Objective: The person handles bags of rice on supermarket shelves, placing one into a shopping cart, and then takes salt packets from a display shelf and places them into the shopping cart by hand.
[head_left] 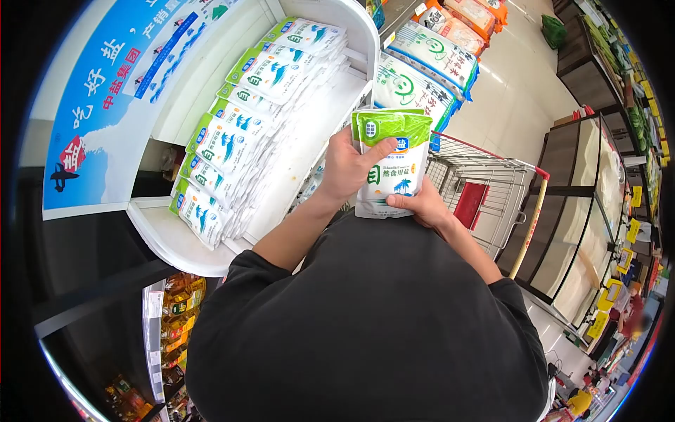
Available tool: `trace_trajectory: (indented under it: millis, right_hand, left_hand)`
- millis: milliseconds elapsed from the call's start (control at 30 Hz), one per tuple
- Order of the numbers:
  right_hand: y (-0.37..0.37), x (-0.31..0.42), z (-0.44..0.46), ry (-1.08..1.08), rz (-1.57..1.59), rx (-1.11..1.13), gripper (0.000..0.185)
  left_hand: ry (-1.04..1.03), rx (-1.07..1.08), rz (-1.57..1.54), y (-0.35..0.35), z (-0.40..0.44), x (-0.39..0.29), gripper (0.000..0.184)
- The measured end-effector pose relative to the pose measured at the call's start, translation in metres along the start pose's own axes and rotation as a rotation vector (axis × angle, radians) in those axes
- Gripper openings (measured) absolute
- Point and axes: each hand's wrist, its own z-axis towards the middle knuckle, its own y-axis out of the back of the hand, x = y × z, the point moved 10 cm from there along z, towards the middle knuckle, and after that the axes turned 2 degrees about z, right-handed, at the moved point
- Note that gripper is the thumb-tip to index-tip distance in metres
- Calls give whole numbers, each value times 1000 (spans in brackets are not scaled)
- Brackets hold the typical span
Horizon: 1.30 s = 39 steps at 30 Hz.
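Note:
A white and green bag of salt (395, 169) is held upright in front of my chest, its printed face toward me. My left hand (346, 167) grips its left side, with the thumb lying across the front. Around the lower right corner closes my right hand (426, 204), thumb on the front and fingers behind. Another green edge shows behind the bag's top; I cannot tell whether it belongs to a second bag. To the left, rows of matching salt bags (223, 144) lie stacked in a white display bin (304, 137).
A metal shopping cart (492, 179) with a yellow-ended handle stands just right of my hands. Large rice sacks (415, 88) are piled beyond the bag. Dark-framed bins (569, 211) line the right side. Bottles (179, 316) fill a shelf at lower left.

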Motion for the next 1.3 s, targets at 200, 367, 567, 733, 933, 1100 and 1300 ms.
trace_trajectory:
  millis: [200,367,567,733,933,1100,1300]
  right_hand:
    - [2,3,1,39,-65,-8,61]
    - [4,0,0,29,-39,-11,59]
    - [2,-1,-1,24,-55,-5,59]
    - [1,-2,-1,27,-52,-12,56]
    - [0,-4,-1,24,-31,-4,54]
    - [-1,-7,-1,10,-16,-8,55]
    - [1,-7,0,28,-69,-17,58]
  left_hand:
    - [21,15,20,-2,0,-3,27]
    - [12,28,74,-1,1,-1,27]
    - [24,24,88,0,-2,-3,27]
    - [22,3,119,1,-2,-3,26]
    - [46,-11,83,4,-3,-3,27]
    - [35,-5,-13,4,-4,4,25]
    - [48,-3,-92,6,-6,10,26]
